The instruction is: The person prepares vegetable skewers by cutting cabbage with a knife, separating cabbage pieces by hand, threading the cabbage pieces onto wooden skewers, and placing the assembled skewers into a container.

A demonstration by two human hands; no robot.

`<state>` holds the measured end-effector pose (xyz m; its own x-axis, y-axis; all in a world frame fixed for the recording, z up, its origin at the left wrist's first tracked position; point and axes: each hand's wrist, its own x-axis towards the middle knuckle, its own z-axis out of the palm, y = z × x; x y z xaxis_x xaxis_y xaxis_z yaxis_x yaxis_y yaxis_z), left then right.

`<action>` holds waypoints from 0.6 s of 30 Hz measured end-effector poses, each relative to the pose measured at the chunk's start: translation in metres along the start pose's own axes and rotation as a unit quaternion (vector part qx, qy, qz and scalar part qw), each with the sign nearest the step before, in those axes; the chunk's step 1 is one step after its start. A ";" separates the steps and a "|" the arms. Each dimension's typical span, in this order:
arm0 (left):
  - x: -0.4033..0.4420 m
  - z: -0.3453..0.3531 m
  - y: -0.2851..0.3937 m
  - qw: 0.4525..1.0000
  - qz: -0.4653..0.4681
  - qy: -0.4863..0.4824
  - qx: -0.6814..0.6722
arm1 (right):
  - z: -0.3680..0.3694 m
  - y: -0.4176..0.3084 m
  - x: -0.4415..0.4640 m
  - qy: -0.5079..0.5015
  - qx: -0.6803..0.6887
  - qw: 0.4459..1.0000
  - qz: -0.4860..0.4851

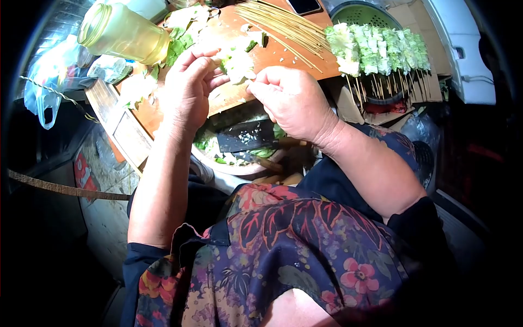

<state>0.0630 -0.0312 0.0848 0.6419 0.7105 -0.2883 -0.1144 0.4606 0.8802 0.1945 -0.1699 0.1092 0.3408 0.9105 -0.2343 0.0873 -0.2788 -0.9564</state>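
Observation:
A pale green piece of lettuce (238,64) is between my two hands, above the orange-brown board (220,100). My left hand (193,82) has its thumb and fingers closed on the lettuce's left edge. At the lettuce's lower right, my right hand (289,98) is pinched; what its fingertips hold is too small to make out. Bare wooden skewers (280,24) lie in a pile at the board's back. Skewers threaded with cut lettuce (381,49) rest in a row over a green colander (365,14) on the right.
A glass jar (122,32) leans at the back left near a plastic bag (49,76). Below the board, a cleaver (245,136) lies over a tub (237,168) with lettuce scraps. A phone (305,6) is at the back, beside cardboard (419,32).

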 end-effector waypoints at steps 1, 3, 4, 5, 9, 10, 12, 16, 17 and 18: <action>-0.001 0.002 0.001 1.000 0.000 0.000 -0.001 | -0.001 0.000 0.000 0.000 -0.001 1.000 0.000; -0.003 0.006 0.002 1.000 -0.004 0.008 0.019 | -0.002 0.001 -0.002 0.001 -0.003 1.000 0.002; -0.002 0.006 0.001 1.000 -0.005 0.007 0.019 | -0.002 0.002 -0.001 0.002 -0.003 1.000 0.003; -0.001 0.007 0.000 0.999 -0.005 0.018 0.026 | -0.003 0.002 0.000 -0.002 -0.006 1.000 0.002; 0.006 0.003 -0.004 1.000 0.020 0.014 0.000 | -0.008 -0.001 0.003 -0.016 -0.008 1.000 0.018; 0.008 0.003 -0.002 1.000 0.019 0.014 -0.001 | -0.010 -0.003 0.004 -0.015 -0.008 1.000 0.019; 0.013 0.006 0.001 0.997 0.033 0.070 -0.016 | -0.014 -0.005 0.004 -0.009 0.030 0.998 0.060; 0.034 -0.012 -0.012 0.987 0.011 0.141 0.077 | -0.018 -0.003 0.005 0.020 0.045 0.997 0.052; 0.038 -0.017 -0.018 0.984 -0.005 0.146 0.100 | -0.020 -0.003 0.005 0.023 0.055 0.997 0.044; 0.035 -0.012 -0.019 0.977 -0.047 0.143 0.149 | -0.021 -0.004 0.005 0.027 0.065 0.997 0.035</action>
<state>0.0784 -0.0087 0.0531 0.3950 0.8123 -0.4291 0.1885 0.3855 0.9033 0.2157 -0.1706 0.1151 0.3926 0.8715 -0.2939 -0.0595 -0.2948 -0.9537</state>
